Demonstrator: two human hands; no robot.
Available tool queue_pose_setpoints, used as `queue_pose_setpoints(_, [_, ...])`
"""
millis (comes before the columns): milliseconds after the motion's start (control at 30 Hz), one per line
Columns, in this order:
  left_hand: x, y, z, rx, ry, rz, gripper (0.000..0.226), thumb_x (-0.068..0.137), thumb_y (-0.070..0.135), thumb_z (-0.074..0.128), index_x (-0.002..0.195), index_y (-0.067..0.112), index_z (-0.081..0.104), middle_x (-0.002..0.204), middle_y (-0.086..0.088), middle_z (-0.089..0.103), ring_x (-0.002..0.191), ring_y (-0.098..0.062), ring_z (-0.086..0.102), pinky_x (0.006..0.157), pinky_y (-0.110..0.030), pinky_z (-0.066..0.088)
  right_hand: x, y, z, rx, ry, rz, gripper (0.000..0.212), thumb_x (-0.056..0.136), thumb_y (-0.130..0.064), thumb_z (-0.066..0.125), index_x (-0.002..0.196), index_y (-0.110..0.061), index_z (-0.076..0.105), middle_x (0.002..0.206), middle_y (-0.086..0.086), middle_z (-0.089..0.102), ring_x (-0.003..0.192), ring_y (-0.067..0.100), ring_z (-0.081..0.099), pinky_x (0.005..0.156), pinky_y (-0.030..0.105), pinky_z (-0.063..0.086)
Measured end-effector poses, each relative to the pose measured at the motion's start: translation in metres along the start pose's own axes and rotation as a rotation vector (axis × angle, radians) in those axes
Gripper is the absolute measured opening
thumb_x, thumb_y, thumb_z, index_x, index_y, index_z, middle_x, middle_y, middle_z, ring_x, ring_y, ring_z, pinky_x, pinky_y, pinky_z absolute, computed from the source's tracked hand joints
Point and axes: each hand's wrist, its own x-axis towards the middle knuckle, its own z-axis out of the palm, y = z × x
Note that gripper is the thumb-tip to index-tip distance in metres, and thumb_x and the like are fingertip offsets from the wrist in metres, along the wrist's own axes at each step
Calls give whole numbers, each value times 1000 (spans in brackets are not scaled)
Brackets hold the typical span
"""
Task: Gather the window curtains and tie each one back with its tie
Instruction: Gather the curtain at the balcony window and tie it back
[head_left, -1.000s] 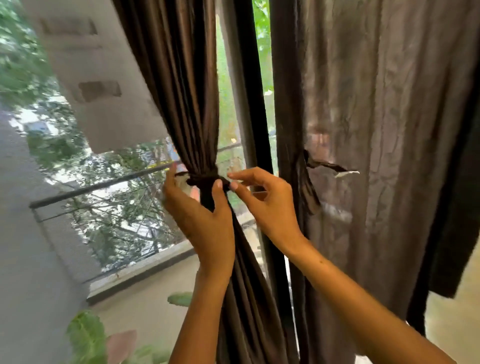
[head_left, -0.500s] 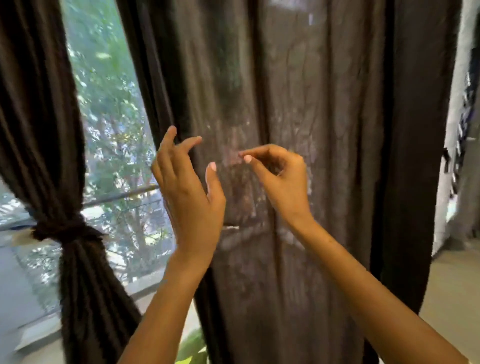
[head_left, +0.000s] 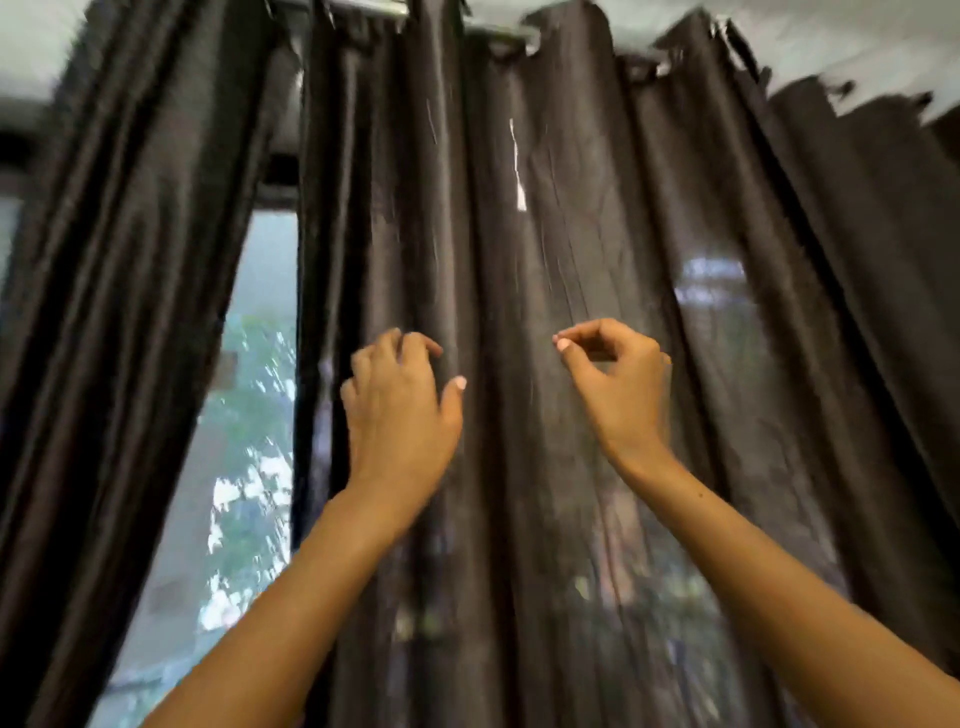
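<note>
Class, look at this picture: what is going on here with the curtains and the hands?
A person stands before a wide dark brown fabric curtain that hangs spread out across the window. Both hands are raised in front of it. The left hand has loosely curled fingers close to a fold; the right hand has thumb and fingertips near together. Blur hides whether either touches the cloth. A second dark curtain hangs at the left, with daylight between the two. No tie is visible.
</note>
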Motion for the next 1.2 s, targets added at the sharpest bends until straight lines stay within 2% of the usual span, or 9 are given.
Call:
queue_pose_setpoints(267, [103, 10, 25, 247, -22, -88, 59, 91, 60, 41, 130, 17, 37, 152, -24, 17, 137, -38, 18, 106, -58, 23, 106, 16, 40, -189, -19, -98, 8, 89, -20, 60, 87, -15, 67, 85, 0, 68, 81, 18, 64, 67, 29, 48])
queue_pose_setpoints(500, [148, 10, 54, -22, -180, -369, 117, 61, 81, 58, 149, 25, 6, 150, -36, -13, 141, -47, -4, 104, -70, 11, 153, 41, 55, -479, -71, -162, 29, 91, -44, 55, 100, -18, 63, 112, 7, 60, 103, 25, 55, 74, 34, 43])
queue_pose_setpoints(600, [167, 11, 68, 141, -116, -361, 110, 77, 62, 63, 150, 11, -2, 150, -38, -7, 142, -47, 0, 106, -71, 10, 166, 47, 63, -690, -173, -141, 35, 90, -46, 55, 115, -21, 57, 149, 19, 28, 138, 40, 24, 108, 56, 26])
queue_pose_setpoints(667, [173, 14, 72, 361, -12, -374, 98, 82, 57, 60, 149, 6, 10, 149, -40, -4, 141, -49, -6, 104, -73, 2, 174, 51, 64, -752, -220, -87, 31, 92, -38, 58, 120, -24, 55, 156, 25, -4, 141, 52, -2, 110, 66, 9])
queue_pose_setpoints(733, [177, 12, 73, 430, 38, -428, 84, 80, 59, 61, 142, 10, 30, 146, -43, -10, 138, -52, -15, 101, -75, -1, 181, 54, 64, -710, -280, 7, 32, 94, -28, 57, 125, -24, 54, 154, 27, -16, 139, 56, -5, 109, 67, 10])
queue_pose_setpoints(867, [180, 6, 82, 219, -55, -562, 49, 90, 36, 60, 130, 14, 43, 146, -42, 7, 139, -51, 11, 106, -69, 15, 189, 64, 57, -658, -355, -9, 30, 93, -6, 53, 122, -11, 54, 153, 23, 22, 125, 43, 45, 93, 44, 44])
queue_pose_setpoints(933, [179, 5, 91, 198, -69, -451, 32, 95, 16, 50, 124, 5, 44, 135, -31, 42, 125, -44, 41, 103, -58, 34, 191, 69, 55, -645, -274, -104, 25, 90, 6, 47, 108, -8, 57, 130, 18, 51, 109, 36, 58, 74, 37, 45])
queue_pose_setpoints(1033, [176, 15, 111, 255, -30, -248, 22, 94, 2, 41, 116, -1, 40, 117, -23, 57, 108, -38, 55, 86, -41, 43, 195, 80, 48, -604, -230, -186, 24, 83, 14, 45, 80, -8, 50, 86, 11, 54, 93, 35, 60, 61, 34, 35])
queue_pose_setpoints(1200, [185, 79, 147, 169, -36, -25, 20, 93, -1, 42, 113, -1, 41, 111, -24, 59, 102, -39, 58, 73, -36, 41, 208, 105, 28, -552, -184, -245, 39, 84, 6, 50, 117, -11, 62, 111, 12, 63, 103, 35, 60, 77, 38, 49])
